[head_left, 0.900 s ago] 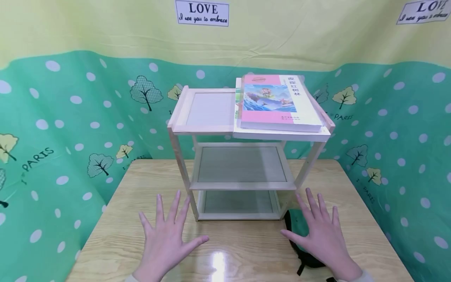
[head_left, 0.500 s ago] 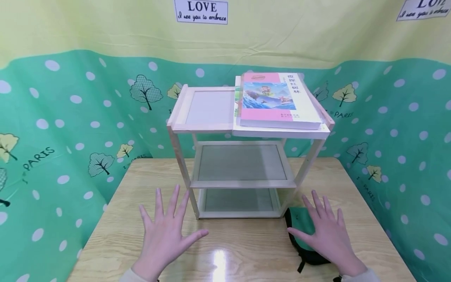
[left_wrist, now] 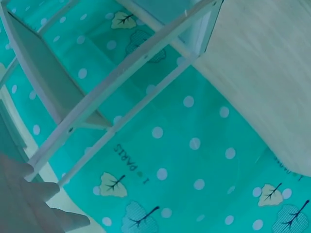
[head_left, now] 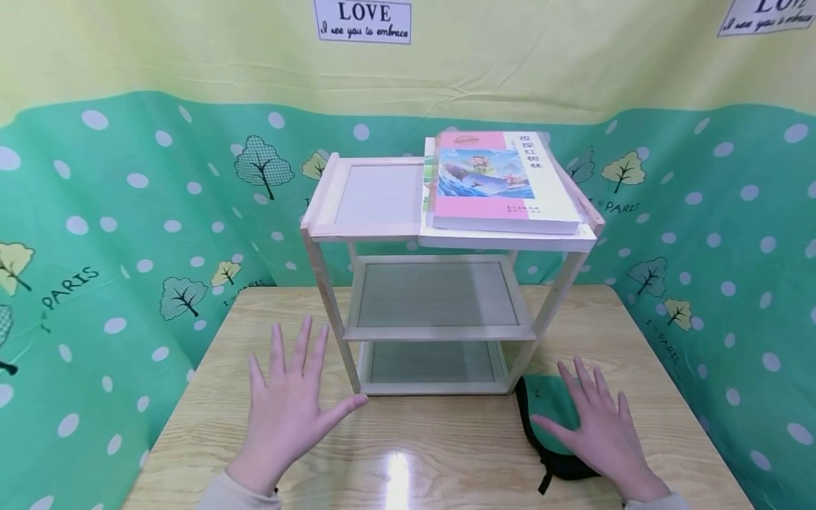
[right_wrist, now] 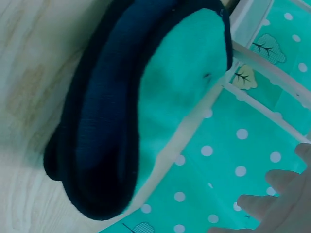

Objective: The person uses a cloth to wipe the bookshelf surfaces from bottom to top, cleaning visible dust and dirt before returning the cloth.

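My left hand (head_left: 287, 414) hovers in front of the white shelf's (head_left: 440, 333) left leg, fingers spread and straight, holding nothing. To the right, my right hand (head_left: 602, 432) is spread too and partly covers a green bag with black trim (head_left: 551, 407); whether it touches the bag is unclear in the head view. In the right wrist view the bag (right_wrist: 180, 82) fills the middle, with the fingertips at lower right apart from it. A pink and white book (head_left: 484, 209) lies on a larger book (head_left: 428, 191) on the shelf's top right.
The three-tier shelf stands on a light wooden table (head_left: 210, 425). A green and yellow patterned curtain (head_left: 159, 163) hangs behind and along both sides. A short black strap (head_left: 545, 484) sticks out from the bag's front.
My left hand has moved slightly left and up. The right hand has shifted right and a little down, uncovering more of the bag. The books and shelf stay put.
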`<state>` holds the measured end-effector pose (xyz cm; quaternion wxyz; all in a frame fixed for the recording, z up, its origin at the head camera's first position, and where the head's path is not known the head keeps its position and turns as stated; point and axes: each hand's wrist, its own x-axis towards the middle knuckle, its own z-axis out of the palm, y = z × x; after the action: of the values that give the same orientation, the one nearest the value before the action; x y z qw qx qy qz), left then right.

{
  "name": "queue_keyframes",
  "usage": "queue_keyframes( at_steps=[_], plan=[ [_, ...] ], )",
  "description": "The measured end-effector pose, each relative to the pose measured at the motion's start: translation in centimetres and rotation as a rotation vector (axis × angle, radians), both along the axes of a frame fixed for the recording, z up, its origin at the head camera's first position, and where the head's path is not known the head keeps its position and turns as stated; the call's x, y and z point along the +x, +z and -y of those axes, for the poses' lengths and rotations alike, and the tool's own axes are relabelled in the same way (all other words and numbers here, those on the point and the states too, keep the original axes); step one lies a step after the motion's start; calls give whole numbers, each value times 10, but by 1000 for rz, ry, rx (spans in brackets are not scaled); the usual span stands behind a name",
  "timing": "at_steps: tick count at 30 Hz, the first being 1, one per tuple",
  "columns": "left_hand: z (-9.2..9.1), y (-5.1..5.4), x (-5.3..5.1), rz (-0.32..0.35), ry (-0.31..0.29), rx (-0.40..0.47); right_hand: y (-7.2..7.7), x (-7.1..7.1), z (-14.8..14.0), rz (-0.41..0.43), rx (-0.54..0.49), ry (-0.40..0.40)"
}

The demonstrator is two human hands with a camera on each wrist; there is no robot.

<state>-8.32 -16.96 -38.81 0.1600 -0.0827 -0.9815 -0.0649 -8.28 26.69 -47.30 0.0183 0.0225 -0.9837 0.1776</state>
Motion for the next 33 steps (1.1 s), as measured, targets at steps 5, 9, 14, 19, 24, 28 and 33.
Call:
queue_keyframes(
  at_steps=[5,9,14,19,24,28,33],
  plan=[
    [2,9,-5,-54,-23,22,-7,1,-3,35,17,6],
    [2,17,-10,-95,-38,21,-11,1,-5,56,10,6],
    [0,27,-15,-141,-68,23,-17,2,-7,88,-1,3],
    [-2,37,-21,-215,-92,15,-23,2,-9,110,-9,2],
    [-4,47,-27,-270,-129,54,-25,1,-10,114,-29,-1],
    [-7,56,-34,-353,-170,85,-26,0,-9,112,-24,6],
    [-8,65,-42,-432,-199,86,-28,0,-8,110,-8,12]
  ],
)
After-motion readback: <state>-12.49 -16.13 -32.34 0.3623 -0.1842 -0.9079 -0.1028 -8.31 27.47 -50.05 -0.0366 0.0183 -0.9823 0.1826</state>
